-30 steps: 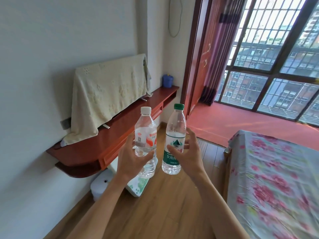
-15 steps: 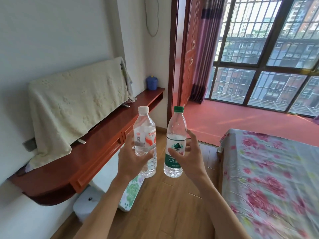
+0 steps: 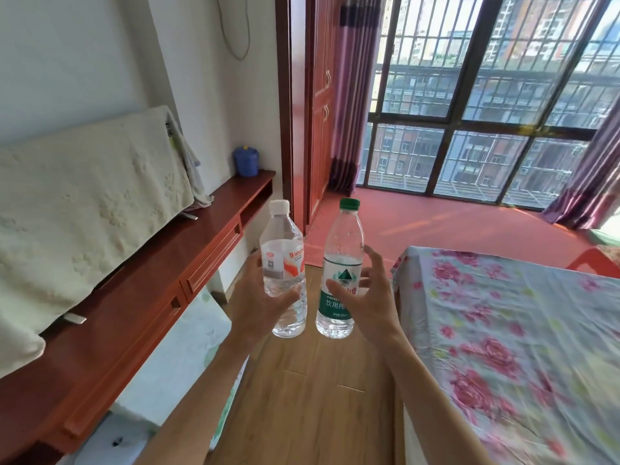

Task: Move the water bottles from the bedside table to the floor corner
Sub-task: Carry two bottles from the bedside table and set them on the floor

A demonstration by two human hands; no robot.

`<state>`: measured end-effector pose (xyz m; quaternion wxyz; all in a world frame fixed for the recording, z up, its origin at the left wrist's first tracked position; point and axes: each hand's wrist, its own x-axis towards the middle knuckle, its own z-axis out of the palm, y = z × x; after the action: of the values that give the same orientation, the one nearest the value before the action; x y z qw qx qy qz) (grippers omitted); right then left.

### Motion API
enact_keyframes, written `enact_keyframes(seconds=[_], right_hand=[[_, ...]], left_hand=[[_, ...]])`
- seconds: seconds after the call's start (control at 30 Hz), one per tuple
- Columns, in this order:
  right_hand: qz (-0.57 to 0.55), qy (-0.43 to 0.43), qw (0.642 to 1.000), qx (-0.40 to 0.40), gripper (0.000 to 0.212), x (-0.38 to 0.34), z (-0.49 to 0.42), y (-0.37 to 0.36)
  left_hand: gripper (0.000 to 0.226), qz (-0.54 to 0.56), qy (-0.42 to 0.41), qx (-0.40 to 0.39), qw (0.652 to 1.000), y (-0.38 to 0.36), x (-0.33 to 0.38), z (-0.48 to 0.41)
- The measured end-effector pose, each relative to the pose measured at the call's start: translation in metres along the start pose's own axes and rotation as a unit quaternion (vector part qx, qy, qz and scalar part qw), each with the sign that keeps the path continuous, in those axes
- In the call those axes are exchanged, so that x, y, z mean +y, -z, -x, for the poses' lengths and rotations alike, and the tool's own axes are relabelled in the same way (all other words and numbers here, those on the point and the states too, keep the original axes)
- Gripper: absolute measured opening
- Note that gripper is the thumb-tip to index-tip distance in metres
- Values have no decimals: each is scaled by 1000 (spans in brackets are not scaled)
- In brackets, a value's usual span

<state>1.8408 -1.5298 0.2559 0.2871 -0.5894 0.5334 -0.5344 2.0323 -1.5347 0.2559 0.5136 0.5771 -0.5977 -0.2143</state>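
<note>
I carry two clear plastic water bottles upright in front of me, above the wooden floor. My left hand (image 3: 256, 305) grips the white-capped bottle (image 3: 284, 260) with the red and white label around its lower half. My right hand (image 3: 369, 302) holds the green-capped bottle (image 3: 342, 256) with the green label; its thumb lies across the label and its fingers curl round the far side. The two bottles stand side by side, a small gap apart.
A long red-brown wall shelf (image 3: 161, 297) runs along the left, bearing a cloth-covered screen (image 3: 84, 203) and a blue pot (image 3: 246, 161). A bed with a floral sheet (image 3: 523, 347) fills the right. Wooden floor (image 3: 312, 397) runs between them toward a red-floored balcony area (image 3: 453, 223) with barred windows.
My view has moved forward along the shelf and turned right toward the window. Both hands keep the bottles upright in the same grip in front of me.
</note>
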Motion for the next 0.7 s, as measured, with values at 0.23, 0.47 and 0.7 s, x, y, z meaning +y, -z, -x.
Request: enact_keyframes(seconds=[0.23, 0.47, 0.7], right_hand=[[32, 3, 999, 38, 85, 14, -78, -1], [45, 1, 997, 70, 83, 29, -134, -12], [55, -8, 996, 75, 84, 47, -186, -22]], left_hand=[[63, 16, -19, -53, 998, -39, -14, -82], [67, 27, -31, -82, 996, -64, -25, -143], [63, 39, -19, -109, 993, -86, -37, -191]])
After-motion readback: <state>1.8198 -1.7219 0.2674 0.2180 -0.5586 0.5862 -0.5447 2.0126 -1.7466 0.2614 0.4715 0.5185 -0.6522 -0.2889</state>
